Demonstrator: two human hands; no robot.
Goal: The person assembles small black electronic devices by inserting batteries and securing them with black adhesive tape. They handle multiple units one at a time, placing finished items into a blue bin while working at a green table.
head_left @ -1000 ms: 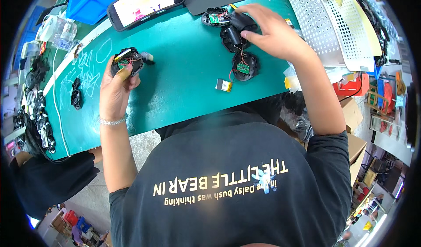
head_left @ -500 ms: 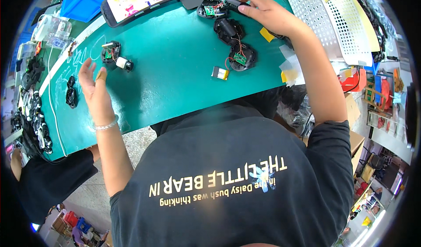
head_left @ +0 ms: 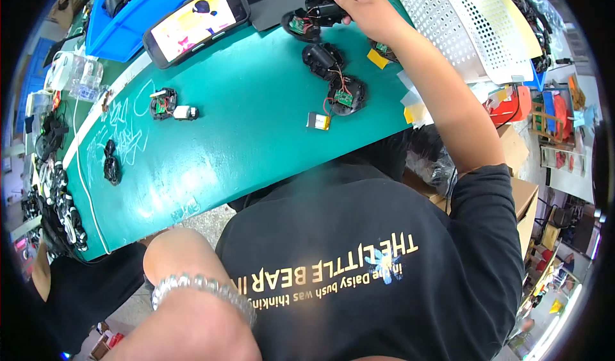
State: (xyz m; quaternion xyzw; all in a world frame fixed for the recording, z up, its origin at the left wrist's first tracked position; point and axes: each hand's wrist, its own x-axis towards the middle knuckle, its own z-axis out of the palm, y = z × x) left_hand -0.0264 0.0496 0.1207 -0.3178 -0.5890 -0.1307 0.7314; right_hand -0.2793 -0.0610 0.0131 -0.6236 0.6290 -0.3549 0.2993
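Observation:
My right hand (head_left: 370,7) is at the far edge of the bench, its fingers closed on a black plastic housing half (head_left: 324,10). Thin wires run from that half to a black shell with a green circuit board (head_left: 300,25). Just nearer lie a black shell with a dark cylinder (head_left: 323,60) and another shell with a green board (head_left: 346,96), joined by wires. A small silver and yellow battery pack (head_left: 318,121) sits in front of them. My left hand (head_left: 182,329), with a beaded bracelet at the wrist, is raised close to the camera; its fingers are out of view.
A phone (head_left: 197,24) leans before a blue bin (head_left: 128,31). On the left of the green bench lie a black shell with a white cylinder (head_left: 173,106) and a black cable bundle (head_left: 111,164). A perforated white basket (head_left: 442,34) stands right, near yellow tape pieces (head_left: 378,58).
My left hand has left the bench's left side and come up close to the camera. My right hand has lifted and turned the black housing half, showing its inside.

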